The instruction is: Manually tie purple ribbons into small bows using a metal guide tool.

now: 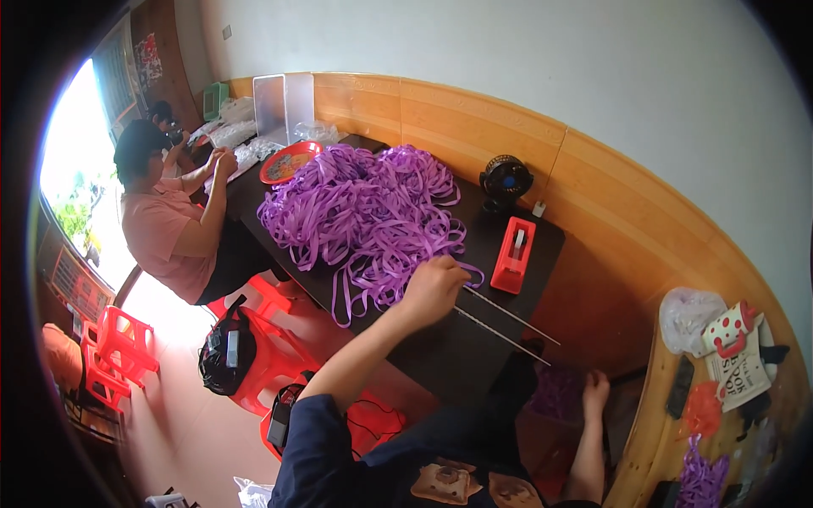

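Head view: purple ribbon pile (356, 203) heaped on dark table (432, 364). Left hand (434, 289) at pile's near right edge, fingers curled down, close to ends of two thin pale rods (511, 315). Right hand (596, 391) off table's right side, fingers loosely bent, near shadowed purple heap (555, 394). Fingertips unclear; can't tell if either hand grips anything. Red tape dispenser (513, 254) right of pile, black fan (506, 179) behind dispenser.
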The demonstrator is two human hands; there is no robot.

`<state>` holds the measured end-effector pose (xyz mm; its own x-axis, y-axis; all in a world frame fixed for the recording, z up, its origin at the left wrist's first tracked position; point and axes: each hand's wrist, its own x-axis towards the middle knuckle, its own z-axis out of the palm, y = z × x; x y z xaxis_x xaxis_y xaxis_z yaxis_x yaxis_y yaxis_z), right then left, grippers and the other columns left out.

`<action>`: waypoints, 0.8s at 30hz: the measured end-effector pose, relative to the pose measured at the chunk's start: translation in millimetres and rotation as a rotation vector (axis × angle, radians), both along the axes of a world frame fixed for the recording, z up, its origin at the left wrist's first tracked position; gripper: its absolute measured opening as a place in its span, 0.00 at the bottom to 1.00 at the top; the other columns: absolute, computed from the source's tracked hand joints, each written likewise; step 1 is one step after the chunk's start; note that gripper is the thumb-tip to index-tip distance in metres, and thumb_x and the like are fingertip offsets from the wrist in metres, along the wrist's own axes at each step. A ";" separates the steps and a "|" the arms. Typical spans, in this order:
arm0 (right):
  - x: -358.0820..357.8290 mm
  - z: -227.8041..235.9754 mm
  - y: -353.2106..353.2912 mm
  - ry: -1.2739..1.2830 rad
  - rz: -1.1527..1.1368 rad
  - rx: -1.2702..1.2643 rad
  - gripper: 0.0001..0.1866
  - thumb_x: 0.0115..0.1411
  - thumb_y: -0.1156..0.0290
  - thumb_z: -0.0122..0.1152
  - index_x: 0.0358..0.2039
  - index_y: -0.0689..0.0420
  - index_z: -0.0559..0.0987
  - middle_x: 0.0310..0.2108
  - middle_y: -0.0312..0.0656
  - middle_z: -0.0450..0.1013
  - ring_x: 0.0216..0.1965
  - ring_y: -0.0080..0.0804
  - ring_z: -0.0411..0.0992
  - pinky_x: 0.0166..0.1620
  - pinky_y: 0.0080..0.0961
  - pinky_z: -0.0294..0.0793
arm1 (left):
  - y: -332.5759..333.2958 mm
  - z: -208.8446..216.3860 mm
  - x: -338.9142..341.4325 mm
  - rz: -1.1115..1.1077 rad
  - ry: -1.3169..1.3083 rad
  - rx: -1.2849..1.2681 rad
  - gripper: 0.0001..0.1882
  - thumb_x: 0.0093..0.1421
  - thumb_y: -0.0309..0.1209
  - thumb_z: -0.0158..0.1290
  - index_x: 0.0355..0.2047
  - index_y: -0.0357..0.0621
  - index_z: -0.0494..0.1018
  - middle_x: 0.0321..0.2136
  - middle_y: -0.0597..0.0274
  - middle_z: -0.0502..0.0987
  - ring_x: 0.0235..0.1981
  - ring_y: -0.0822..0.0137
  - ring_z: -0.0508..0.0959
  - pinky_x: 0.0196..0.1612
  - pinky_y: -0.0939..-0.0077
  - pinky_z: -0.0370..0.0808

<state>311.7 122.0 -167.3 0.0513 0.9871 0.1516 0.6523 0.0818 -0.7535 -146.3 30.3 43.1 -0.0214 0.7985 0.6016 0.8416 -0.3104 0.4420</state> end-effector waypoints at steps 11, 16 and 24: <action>-46.3 12.1 -92.9 0.221 0.160 -0.126 0.12 0.54 0.76 0.60 0.39 0.65 0.76 0.32 0.45 0.76 0.32 0.29 0.74 0.36 0.24 0.72 | 42.4 -40.4 -25.7 -0.064 0.413 -0.158 0.09 0.47 0.26 0.51 0.28 0.51 0.79 0.31 0.63 0.71 0.41 0.59 0.69 0.43 0.65 0.67; -64.6 50.9 -92.9 0.333 0.227 0.012 0.09 0.55 0.77 0.59 0.38 0.66 0.76 0.30 0.39 0.75 0.32 0.22 0.72 0.36 0.20 0.71 | 49.1 -50.4 -31.3 0.016 0.447 -0.100 0.03 0.47 0.29 0.52 0.23 0.49 0.76 0.30 0.62 0.71 0.42 0.60 0.68 0.44 0.66 0.65; -84.6 83.5 -104.7 0.406 0.242 0.036 0.08 0.56 0.78 0.59 0.37 0.65 0.77 0.30 0.39 0.75 0.32 0.22 0.71 0.37 0.20 0.71 | 64.8 103.6 -94.1 -0.202 -0.912 -0.153 0.11 0.57 0.31 0.57 0.31 0.33 0.78 0.26 0.59 0.79 0.27 0.72 0.78 0.33 0.80 0.75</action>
<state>227.1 17.3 -83.8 -0.1174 0.9724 0.2016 0.2646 0.2263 -0.9374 -240.4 95.1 146.7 -0.2842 0.9074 0.3097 0.0879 -0.2969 0.9508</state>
